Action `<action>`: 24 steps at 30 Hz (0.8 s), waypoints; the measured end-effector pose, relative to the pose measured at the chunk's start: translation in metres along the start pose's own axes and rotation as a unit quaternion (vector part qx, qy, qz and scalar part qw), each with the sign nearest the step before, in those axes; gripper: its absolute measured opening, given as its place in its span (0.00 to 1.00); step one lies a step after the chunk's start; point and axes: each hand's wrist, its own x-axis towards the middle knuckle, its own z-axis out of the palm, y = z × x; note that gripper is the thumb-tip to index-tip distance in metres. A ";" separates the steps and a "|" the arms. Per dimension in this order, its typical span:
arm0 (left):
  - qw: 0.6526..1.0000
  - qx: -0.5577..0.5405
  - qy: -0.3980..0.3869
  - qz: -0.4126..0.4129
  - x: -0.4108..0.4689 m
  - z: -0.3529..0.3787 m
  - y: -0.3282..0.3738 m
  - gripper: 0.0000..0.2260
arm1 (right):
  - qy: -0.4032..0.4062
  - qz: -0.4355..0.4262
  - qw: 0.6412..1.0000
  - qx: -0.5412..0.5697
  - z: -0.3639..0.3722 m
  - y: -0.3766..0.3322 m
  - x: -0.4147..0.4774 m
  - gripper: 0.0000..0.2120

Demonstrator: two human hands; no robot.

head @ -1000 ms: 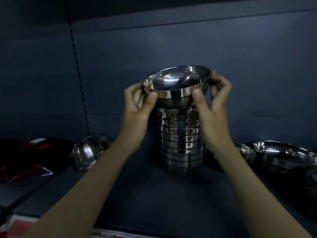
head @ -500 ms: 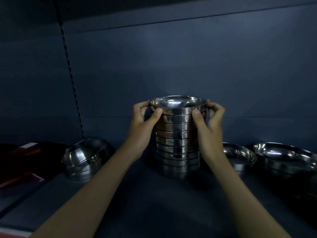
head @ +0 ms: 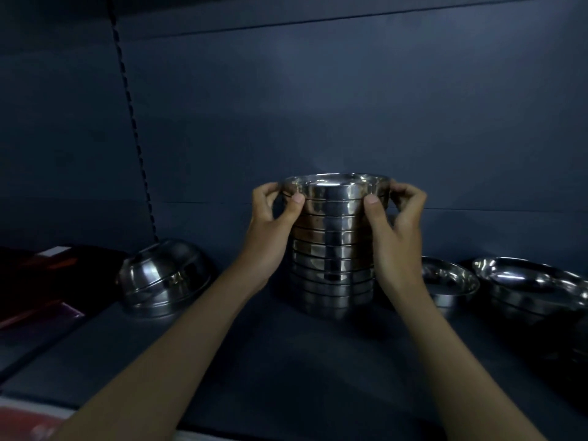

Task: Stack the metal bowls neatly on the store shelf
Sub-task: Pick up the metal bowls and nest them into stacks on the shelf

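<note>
A tall stack of shiny metal bowls point(head: 332, 268) stands in the middle of the dark shelf point(head: 286, 361). The top bowl point(head: 334, 187) sits level in the stack. My left hand point(head: 270, 227) grips its left rim with thumb in front and fingers behind. My right hand point(head: 394, 230) holds its right rim the same way. Both forearms reach in from the bottom of the view.
An overturned metal bowl point(head: 164, 276) lies to the left of the stack. Two shallow metal dishes point(head: 451, 281) point(head: 534, 283) sit to the right. Dark red flat items point(head: 38, 281) lie at far left. The shelf's back panel point(head: 350, 106) rises close behind.
The tilted bowl held above the stack came down and now sits level on top of it. Both hands lowered with it and stay on its rim.
</note>
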 end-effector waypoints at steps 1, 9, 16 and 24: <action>1.000 0.007 -0.006 0.007 -0.003 -0.004 0.001 0.24 | 0.009 -0.001 1.000 -0.012 -0.001 -0.001 -0.001 0.17; 0.971 0.226 0.078 -0.007 -0.053 -0.127 -0.030 0.16 | 0.139 -0.178 0.969 -0.103 -0.013 -0.021 -0.005 0.12; 0.931 0.331 0.129 -0.090 -0.068 -0.211 -0.073 0.18 | 0.007 -0.162 0.987 -0.011 0.059 -0.076 -0.039 0.14; 0.923 0.335 0.151 -0.112 -0.068 -0.212 -0.099 0.24 | -0.269 0.077 0.953 -0.112 0.171 -0.028 -0.081 0.10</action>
